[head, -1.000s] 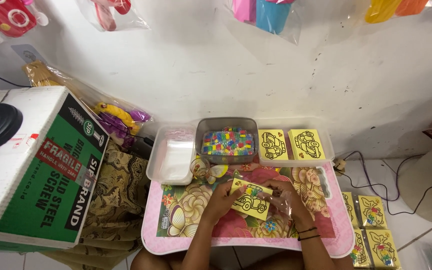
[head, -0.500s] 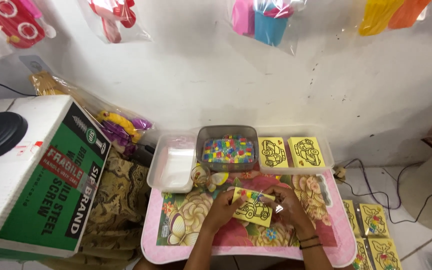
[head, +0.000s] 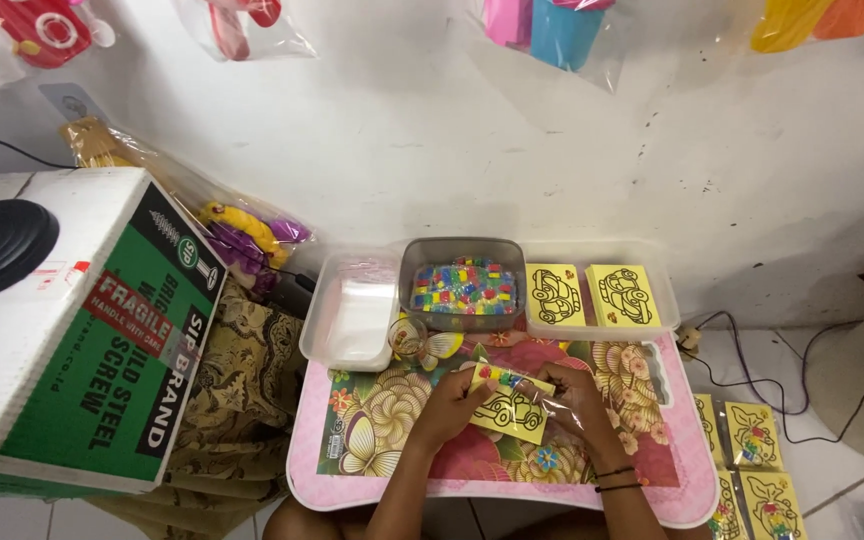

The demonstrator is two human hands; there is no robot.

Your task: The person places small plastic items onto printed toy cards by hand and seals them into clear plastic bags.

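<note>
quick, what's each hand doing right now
left hand: closed on the yellow car card
right hand: holding the same card's clear wrapper edge

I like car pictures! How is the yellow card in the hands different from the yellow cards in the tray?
The card in the hands is inside a clear bag with colourful bits at its top; the tray cards are bare. The held card sits tilted between the left hand and right hand; the tray cards lie flat, side by side. All show a black car outline on yellow.
</note>
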